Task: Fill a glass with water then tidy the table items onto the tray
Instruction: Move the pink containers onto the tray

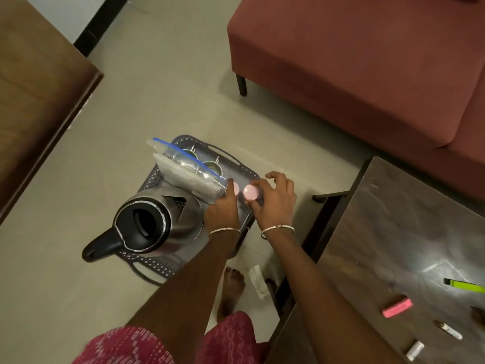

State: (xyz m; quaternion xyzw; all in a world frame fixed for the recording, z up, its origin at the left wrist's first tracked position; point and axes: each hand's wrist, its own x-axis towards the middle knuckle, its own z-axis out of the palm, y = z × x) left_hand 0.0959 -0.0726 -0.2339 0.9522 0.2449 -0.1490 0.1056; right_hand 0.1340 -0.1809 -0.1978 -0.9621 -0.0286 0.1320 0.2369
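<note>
A dark perforated tray (157, 261) lies on the floor. On it stand a steel electric kettle (157, 219) with its lid open, a clear zip bag (183, 166) with a blue seal, and two steel cups (211, 166) behind the bag. My right hand (277, 199) pinches a pink round object (250, 193) between thumb and forefinger over the tray's right side. My left hand (223, 208) reaches beside the kettle, its fingers stretched against a second pink round object (235, 189) at the bag's corner. I see no glass.
A dark table (393, 232) at the right carries a green pen (467, 286), a pink eraser (397, 307) and two small cylinders. A maroon sofa (367, 61) stands behind, brown furniture (34, 101) at the left. A crumpled tissue (258, 282) lies by my foot.
</note>
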